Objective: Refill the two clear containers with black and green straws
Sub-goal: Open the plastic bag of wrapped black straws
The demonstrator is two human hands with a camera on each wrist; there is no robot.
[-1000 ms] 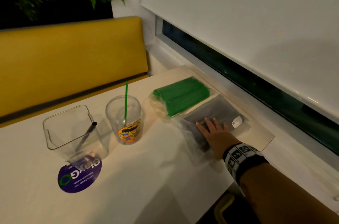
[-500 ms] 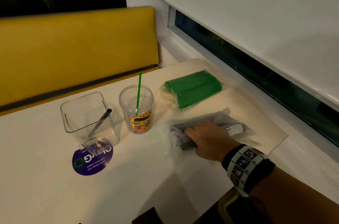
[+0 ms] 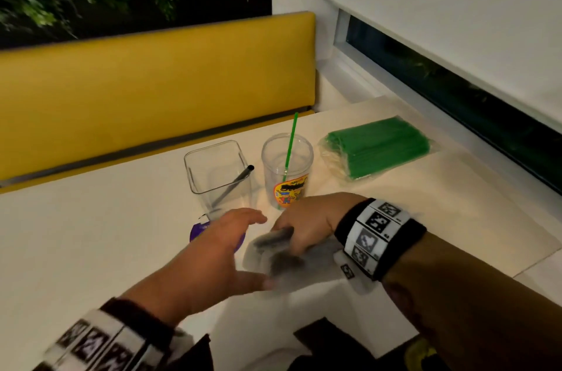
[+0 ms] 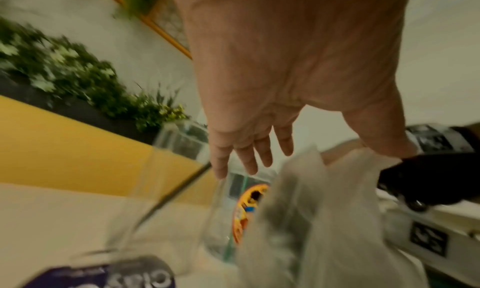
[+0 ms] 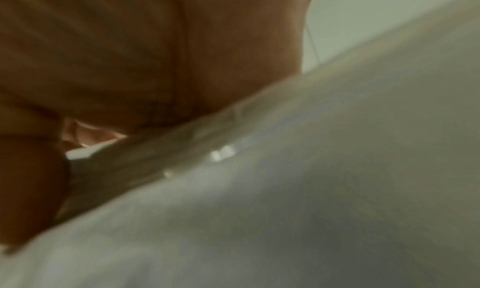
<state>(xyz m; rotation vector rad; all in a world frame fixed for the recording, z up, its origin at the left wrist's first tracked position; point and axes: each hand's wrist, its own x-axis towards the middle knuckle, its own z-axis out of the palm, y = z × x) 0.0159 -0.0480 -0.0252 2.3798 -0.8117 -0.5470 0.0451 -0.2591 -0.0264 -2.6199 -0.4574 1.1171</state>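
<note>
Black straw pack: in my right hand, fingers curled round it, above counter near front edge; blurred, long axis roughly left-right. Left hand: fingers spread, holding nothing, thumb at pack's edge. Green straw pack: flat on counter, axis running back-right. Square clear container: one black straw, leaning right. Round cup: one green straw, near upright; label unreadable. Purple sticker: writing blurred.

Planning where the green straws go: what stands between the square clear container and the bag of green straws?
In the head view, the round clear cup with one green straw stands between the square container and the green straw bag.
</note>
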